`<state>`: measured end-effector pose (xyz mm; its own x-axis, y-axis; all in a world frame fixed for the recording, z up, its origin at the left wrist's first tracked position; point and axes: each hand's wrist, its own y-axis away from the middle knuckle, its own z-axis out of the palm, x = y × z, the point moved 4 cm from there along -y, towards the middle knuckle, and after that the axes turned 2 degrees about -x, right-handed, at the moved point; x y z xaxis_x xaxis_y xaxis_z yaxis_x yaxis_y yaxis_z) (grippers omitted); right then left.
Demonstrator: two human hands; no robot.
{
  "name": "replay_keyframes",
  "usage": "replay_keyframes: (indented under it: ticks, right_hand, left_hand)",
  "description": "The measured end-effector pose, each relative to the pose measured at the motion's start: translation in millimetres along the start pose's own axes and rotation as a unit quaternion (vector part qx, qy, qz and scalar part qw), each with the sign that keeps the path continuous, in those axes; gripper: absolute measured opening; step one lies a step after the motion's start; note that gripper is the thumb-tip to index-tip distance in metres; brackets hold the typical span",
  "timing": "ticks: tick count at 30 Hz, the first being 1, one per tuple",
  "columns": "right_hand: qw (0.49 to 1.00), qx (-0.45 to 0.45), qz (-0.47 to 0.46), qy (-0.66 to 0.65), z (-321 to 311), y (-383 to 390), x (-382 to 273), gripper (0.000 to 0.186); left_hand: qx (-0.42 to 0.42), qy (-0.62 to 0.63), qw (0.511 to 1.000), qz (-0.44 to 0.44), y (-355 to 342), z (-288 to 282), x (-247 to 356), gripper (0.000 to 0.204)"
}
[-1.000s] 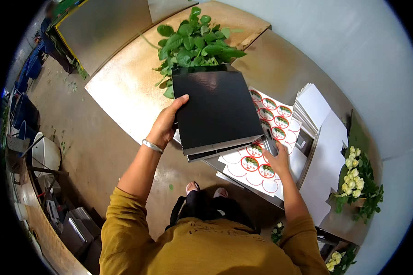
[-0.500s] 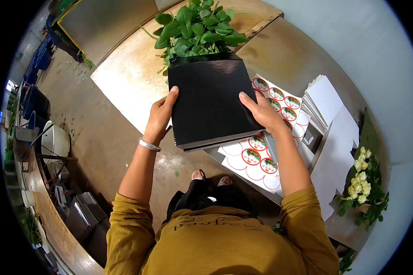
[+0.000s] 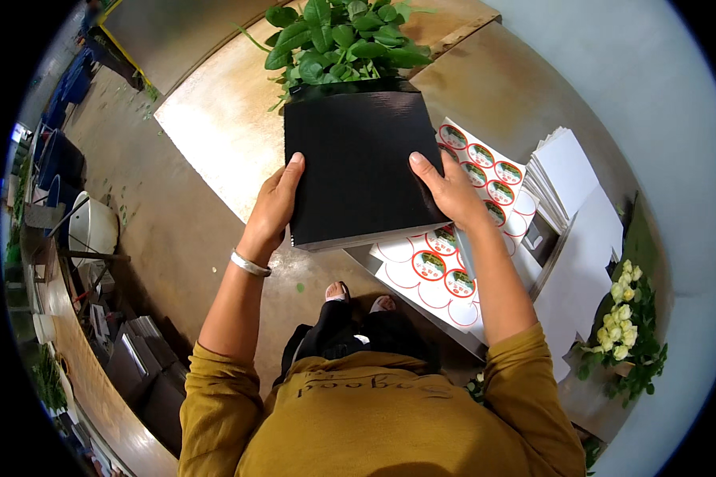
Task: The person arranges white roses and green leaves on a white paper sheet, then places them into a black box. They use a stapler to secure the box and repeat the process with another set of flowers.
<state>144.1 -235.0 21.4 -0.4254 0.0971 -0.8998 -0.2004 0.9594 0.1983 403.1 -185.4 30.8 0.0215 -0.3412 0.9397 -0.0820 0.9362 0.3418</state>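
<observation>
Between my two hands is a wide black cardboard wrap (image 3: 362, 171), flat on top, with a thick edge facing me. A bunch of leafy green stems (image 3: 342, 40) shows at its far edge; whether they sit inside the wrap or behind it, I cannot tell. My left hand (image 3: 275, 203) grips the wrap's left side, thumb along the edge. On the opposite side my right hand (image 3: 453, 192) holds it, thumb lying on the top face. The other fingers of both hands are mostly hidden underneath.
Sheets of round red-rimmed stickers (image 3: 429, 266) lie on the table (image 3: 501, 71) beside my right forearm. Beyond them are a stack of white cards (image 3: 569, 171) and a bunch of pale yellow roses (image 3: 616, 330). A white tub (image 3: 94, 226) stands at the left.
The wrap's near edge has tilted, so the layered underside seen before is now mostly hidden. Both hands keep their hold and have shifted slightly left.
</observation>
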Motion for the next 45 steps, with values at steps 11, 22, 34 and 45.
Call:
replay_keyframes:
  ticks: [11, 22, 34, 45]
  right_hand:
    - [0.999, 0.016, -0.048, 0.002, 3, 4, -3, 0.077]
    - [0.998, 0.010, -0.035, 0.041, 2, 0, -1, 0.076]
    - [0.995, -0.015, 0.016, 0.102, -55, 37, 49, 0.093]
    - [0.987, -0.026, 0.145, 0.070, -64, 102, 135, 0.068]
  left_hand:
    - [0.000, -0.019, 1.000, 0.017, -3, -1, -9, 0.062]
    - [0.050, -0.497, 0.761, 0.414, 26, 38, 48, 0.074]
    - [-0.131, -0.623, 0.684, 0.356, 38, 79, 36, 0.090]
    - [-0.143, -0.605, 0.697, 0.357, 36, 77, 37, 0.089]
